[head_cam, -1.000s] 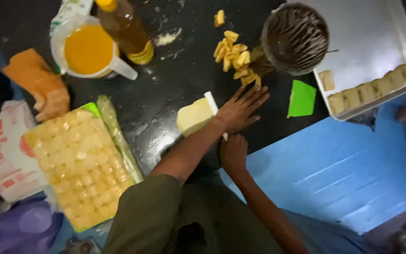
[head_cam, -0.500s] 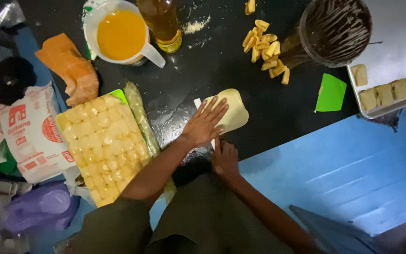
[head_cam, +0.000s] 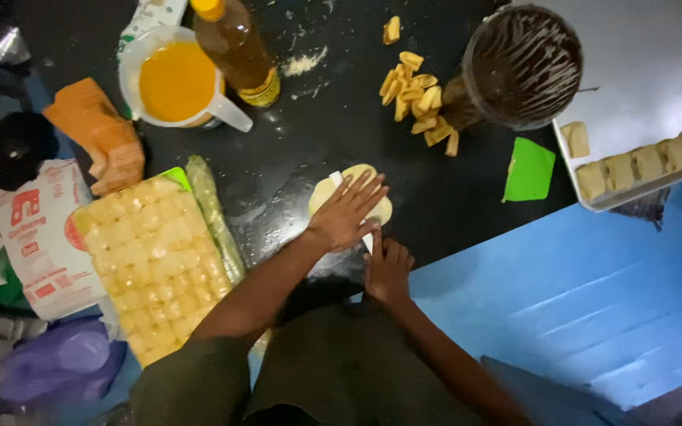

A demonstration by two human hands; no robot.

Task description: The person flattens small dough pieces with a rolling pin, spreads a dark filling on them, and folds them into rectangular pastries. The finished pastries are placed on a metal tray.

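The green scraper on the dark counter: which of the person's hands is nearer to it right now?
Right. The right hand sits at the counter's near edge, below-left of the green scraper. The left hand lies flat on the dough piece, farther left. Neither touches it.

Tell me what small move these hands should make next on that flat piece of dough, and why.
Probably draw the white scraper through the dough. The left hand already lies flat on the pale dough, pinning it to the dark worktop, and the right hand holds the scraper at the dough's near edge. Whether the blade has cut in yet cannot be told.
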